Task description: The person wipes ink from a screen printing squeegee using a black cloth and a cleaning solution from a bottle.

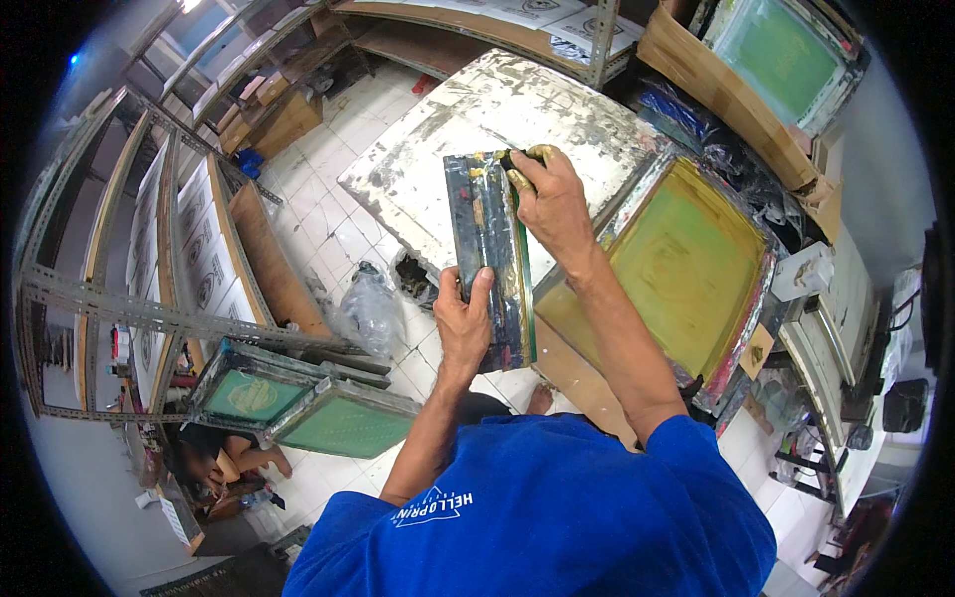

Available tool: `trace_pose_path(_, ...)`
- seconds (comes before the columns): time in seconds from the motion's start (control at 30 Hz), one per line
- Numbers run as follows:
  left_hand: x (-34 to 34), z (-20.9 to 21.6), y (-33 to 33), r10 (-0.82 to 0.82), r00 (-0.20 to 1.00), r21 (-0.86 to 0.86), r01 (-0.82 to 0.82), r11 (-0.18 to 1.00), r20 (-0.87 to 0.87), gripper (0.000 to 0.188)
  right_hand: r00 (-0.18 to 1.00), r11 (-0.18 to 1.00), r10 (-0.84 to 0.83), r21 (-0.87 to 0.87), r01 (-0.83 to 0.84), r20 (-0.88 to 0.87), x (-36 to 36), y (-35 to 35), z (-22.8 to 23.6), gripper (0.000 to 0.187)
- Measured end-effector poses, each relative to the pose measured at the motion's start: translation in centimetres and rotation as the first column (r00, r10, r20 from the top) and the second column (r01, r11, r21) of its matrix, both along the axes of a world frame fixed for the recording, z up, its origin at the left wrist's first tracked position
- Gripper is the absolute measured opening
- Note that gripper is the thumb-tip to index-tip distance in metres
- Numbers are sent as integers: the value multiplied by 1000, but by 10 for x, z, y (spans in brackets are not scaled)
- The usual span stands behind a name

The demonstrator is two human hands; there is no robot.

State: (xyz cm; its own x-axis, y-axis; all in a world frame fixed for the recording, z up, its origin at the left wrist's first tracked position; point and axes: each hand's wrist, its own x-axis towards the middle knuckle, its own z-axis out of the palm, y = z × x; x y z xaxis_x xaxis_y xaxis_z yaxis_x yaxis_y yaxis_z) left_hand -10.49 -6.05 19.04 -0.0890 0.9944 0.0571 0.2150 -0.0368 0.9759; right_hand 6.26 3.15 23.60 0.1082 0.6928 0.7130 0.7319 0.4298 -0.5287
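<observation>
A long squeegee (484,224), dark and smeared with gold ink, stands lengthwise before me above a paint-stained white table (438,124). A green blade edge runs down its right side. My left hand (465,323) grips its lower part, the thumb lying across the face. At its upper right edge, my right hand (553,204) is closed, fingers bent, with gold smears on them. Something dark and gold-stained shows at those fingertips, too small to name. To the right of the table lies a screen-printing frame (686,259) with yellow-green mesh.
Two green-meshed frames (343,418) lean at the lower left, near a crouching person (229,463). Metal racks (189,229) with printed white sheets line the left side. A plastic bag (368,310) lies on the tiled floor. A cardboard box (736,90) stands at the far right.
</observation>
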Motion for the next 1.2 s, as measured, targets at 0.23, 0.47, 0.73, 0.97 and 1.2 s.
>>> trace_pose_path(0.23,-56,2,7,78,996,33,-76,997,-35,27,997,991,72,-112,-71,6,-73,-29,-5,25)
trace_pose_path(0.47,-114,-1,6,36,999,58,-38,998,34,36,994,997,74,15,-75,83,-119,19,16,22)
trace_pose_path(0.73,-173,-5,14,61,986,59,-71,996,154,26,990,990,99,-112,-87,104,-197,-16,4,27)
trace_pose_path(0.97,-197,-18,19,38,991,17,-41,999,125,32,997,994,59,-91,-54,58,-209,-24,-12,28)
trace_pose_path(1.2,-202,-13,11,-73,996,25,72,997,55,35,999,999,-45,-25,46,22,-192,12,6,15)
